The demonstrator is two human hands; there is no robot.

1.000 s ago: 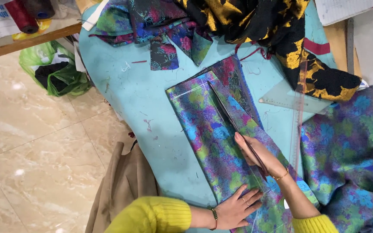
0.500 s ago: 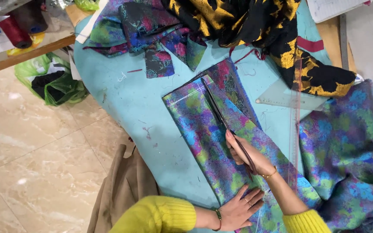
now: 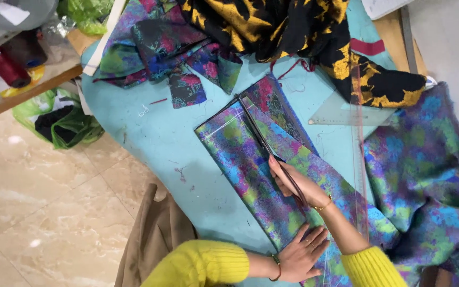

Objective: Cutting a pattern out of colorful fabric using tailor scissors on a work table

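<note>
The folded multicoloured fabric panel (image 3: 251,175) lies flat on the turquoise bench (image 3: 150,138). The right hand (image 3: 298,183) has its grip closed around long dark scissors (image 3: 264,141), blades along the fold. The left hand (image 3: 304,255) presses down open-palmed, holding nothing. The cloth looks light, limp and prone to shifting; best pinned flat near the cut.

Black-yellow cloth (image 3: 314,32) — green bag (image 3: 65,119), red spool (image 3: 7,68).

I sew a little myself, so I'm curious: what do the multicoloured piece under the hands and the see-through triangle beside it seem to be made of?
The multicoloured piece looks like soft woven fabric with a matte print; it folds flat with a crisp edge. The see-through triangle seems to be clear rigid plastic: the turquoise table shows through it, and its edges are straight.
</note>
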